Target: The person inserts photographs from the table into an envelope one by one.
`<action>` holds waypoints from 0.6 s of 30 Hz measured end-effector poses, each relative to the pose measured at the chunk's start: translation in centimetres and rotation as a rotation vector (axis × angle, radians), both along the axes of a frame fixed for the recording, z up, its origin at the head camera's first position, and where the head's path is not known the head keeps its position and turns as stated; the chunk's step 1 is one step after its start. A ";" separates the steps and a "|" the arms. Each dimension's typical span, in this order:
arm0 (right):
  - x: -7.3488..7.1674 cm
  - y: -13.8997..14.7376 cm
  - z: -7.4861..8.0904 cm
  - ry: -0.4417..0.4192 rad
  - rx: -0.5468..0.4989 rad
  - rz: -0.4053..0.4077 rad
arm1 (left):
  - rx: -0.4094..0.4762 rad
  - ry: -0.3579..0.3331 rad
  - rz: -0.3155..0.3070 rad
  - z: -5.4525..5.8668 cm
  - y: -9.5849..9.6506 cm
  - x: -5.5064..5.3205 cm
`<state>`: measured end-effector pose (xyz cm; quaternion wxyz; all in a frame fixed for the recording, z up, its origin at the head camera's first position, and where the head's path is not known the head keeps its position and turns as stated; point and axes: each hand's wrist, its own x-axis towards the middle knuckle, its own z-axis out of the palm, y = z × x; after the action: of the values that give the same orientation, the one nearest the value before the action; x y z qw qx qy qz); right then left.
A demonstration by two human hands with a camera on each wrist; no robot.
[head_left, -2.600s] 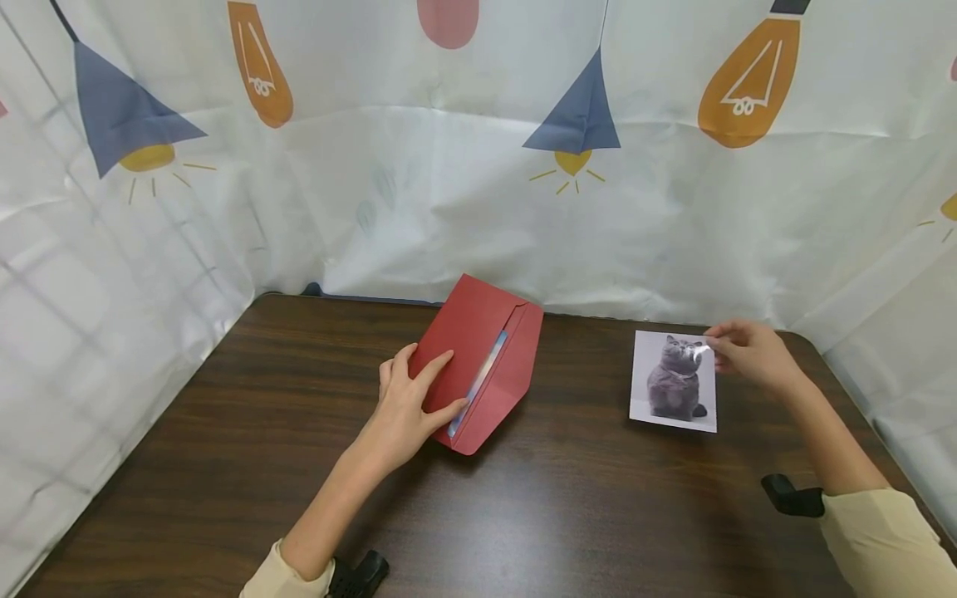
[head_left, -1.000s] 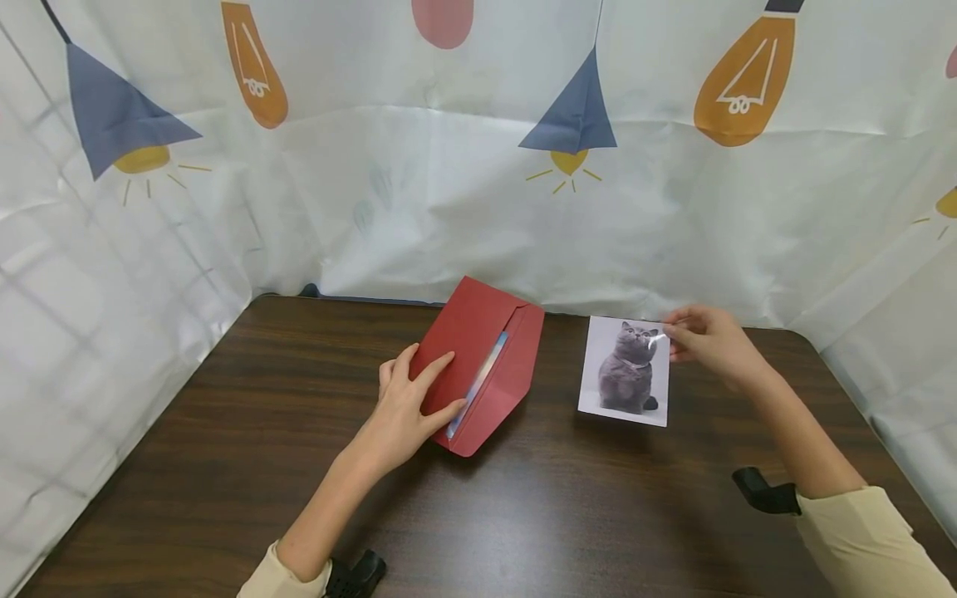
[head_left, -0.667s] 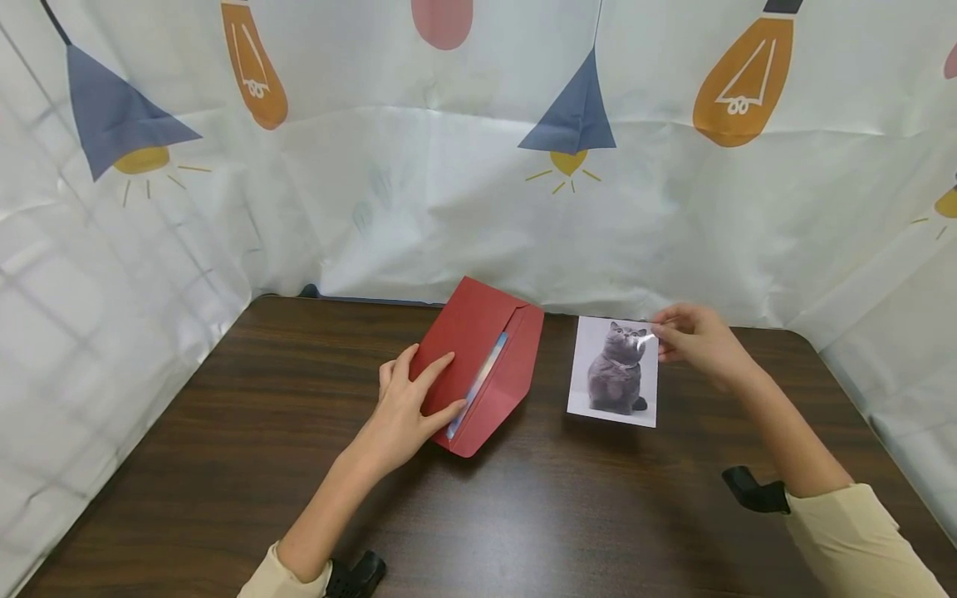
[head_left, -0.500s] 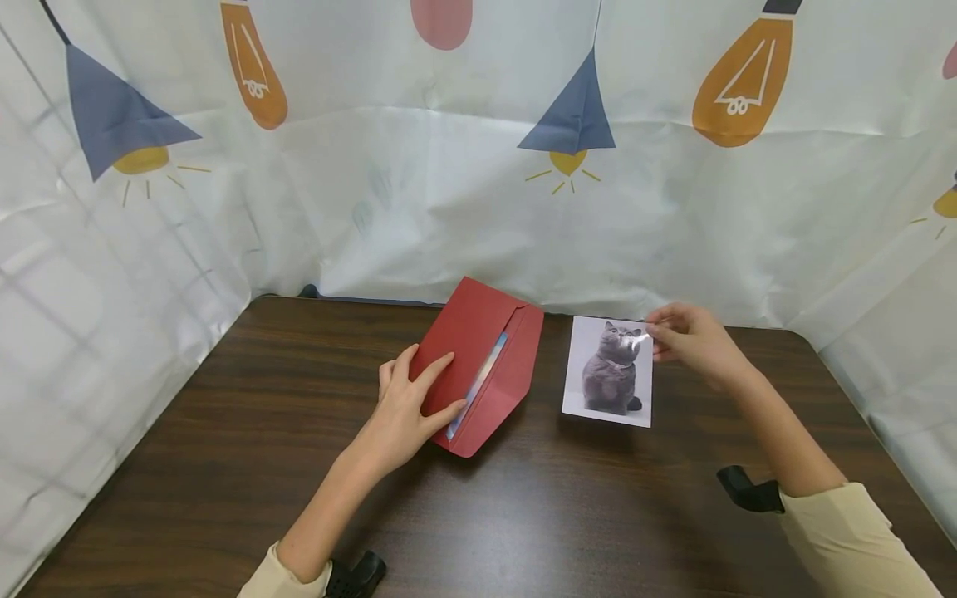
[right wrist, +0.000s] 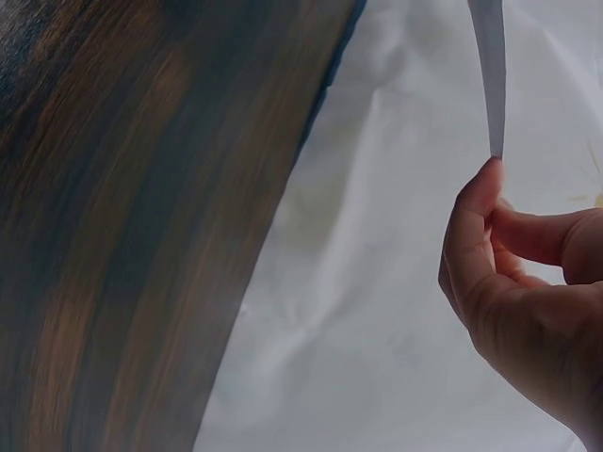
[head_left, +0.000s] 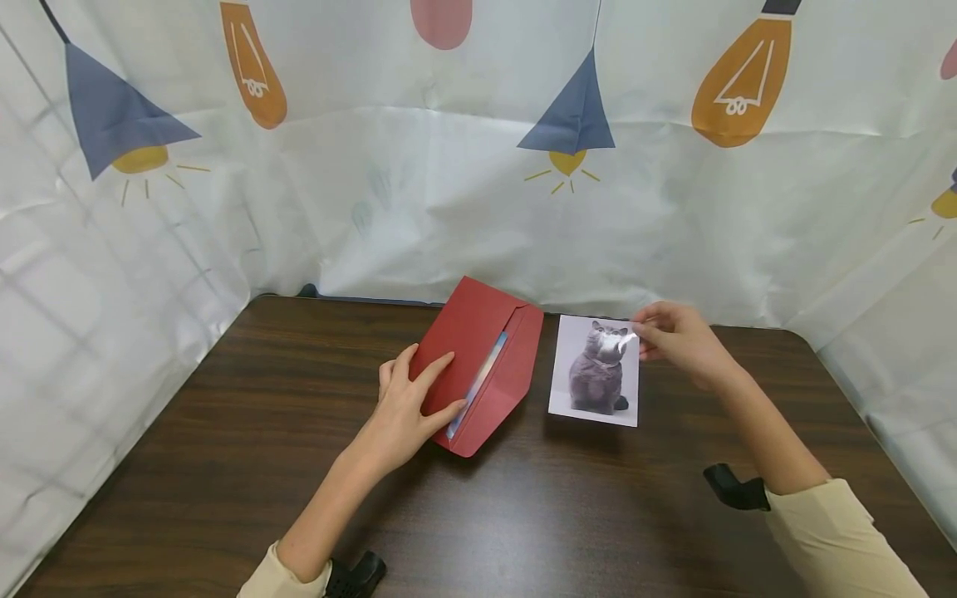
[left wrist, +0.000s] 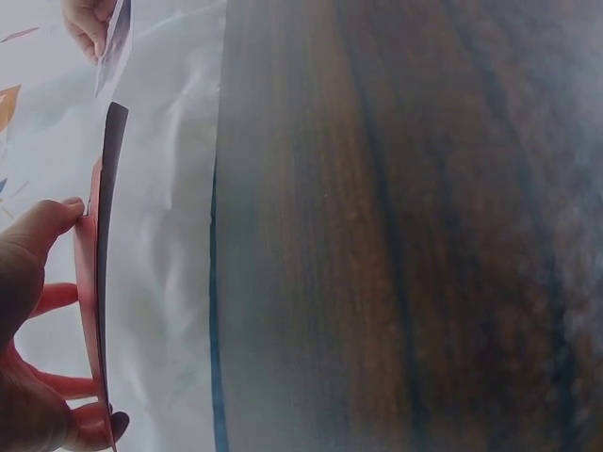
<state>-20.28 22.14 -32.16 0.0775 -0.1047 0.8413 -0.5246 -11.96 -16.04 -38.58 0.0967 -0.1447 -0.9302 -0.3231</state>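
Observation:
My left hand (head_left: pixel 404 411) grips a red envelope (head_left: pixel 467 349) by its lower left part, the thumb at the pocket's mouth and fingers spread on its face. The envelope's flap (head_left: pixel 508 378) is folded back to the right, and the edge of a bluish card (head_left: pixel 478 386) shows in the slit. In the left wrist view the envelope (left wrist: pixel 87 292) appears edge-on, pinched between thumb and fingers. Right of it, my right hand (head_left: pixel 684 340) pinches the upper right corner of a cat photo (head_left: pixel 594 374). Only the photo's thin edge (right wrist: pixel 495 85) shows in the right wrist view.
Both items are held above a dark wooden table (head_left: pixel 523 515). Behind the table hangs a white curtain (head_left: pixel 419 208) printed with lamps and bulbs. Black wrist mounts (head_left: pixel 736 488) stick out near both sleeves.
My right hand has carried the cat photo leftward, closer to the envelope, so only a narrow gap separates them in the head view. The left hand and envelope have stayed almost still.

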 end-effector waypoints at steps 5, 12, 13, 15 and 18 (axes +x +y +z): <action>-0.1 -0.5 0.1 -0.007 -0.007 0.010 | -0.005 -0.006 0.002 0.0 0.0 0.0; 0.0 -1.3 0.1 -0.013 -0.003 -0.005 | -0.013 -0.017 0.004 0.0 0.1 -0.1; 0.0 -1.4 0.1 -0.015 -0.002 -0.006 | -0.013 -0.018 0.004 0.0 0.1 -0.1; 0.0 -1.6 0.2 -0.021 -0.002 -0.008 | -0.013 -0.019 0.004 0.0 0.1 -0.1; 0.1 -1.9 0.2 -0.026 -0.008 -0.007 | -0.012 -0.022 0.004 0.0 0.1 0.0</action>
<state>-20.19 20.27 -31.98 0.0859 -0.0952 0.8386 -0.5295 -11.99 -15.96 -38.60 0.0865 -0.1398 -0.9335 -0.3187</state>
